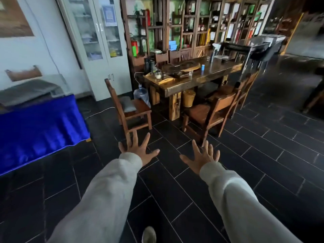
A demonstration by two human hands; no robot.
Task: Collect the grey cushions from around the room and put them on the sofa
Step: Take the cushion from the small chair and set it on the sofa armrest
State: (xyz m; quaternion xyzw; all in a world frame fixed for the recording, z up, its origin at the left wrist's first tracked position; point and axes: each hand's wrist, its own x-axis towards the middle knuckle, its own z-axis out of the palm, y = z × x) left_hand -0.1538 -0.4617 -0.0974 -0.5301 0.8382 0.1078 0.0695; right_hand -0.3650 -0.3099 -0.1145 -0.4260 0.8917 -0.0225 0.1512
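A grey cushion (127, 106) lies on the seat of a wooden chair (138, 109) at the near left end of a long wooden table. My left hand (138, 149) is stretched out in front of me, fingers spread, holding nothing, just below that chair's front legs. My right hand (203, 156) is also spread and empty, level with the left, over the dark tiled floor. Both arms wear light grey sleeves. No sofa is in view.
The long wooden table (182, 85) carries a tea tray, jars and cups. A second wooden chair (210, 114) stands at its near side. A blue-draped table (40, 123) is at the left. A water bottle (141, 95) and a yellow bin (189, 97) sit under the table. Shelves line the back wall.
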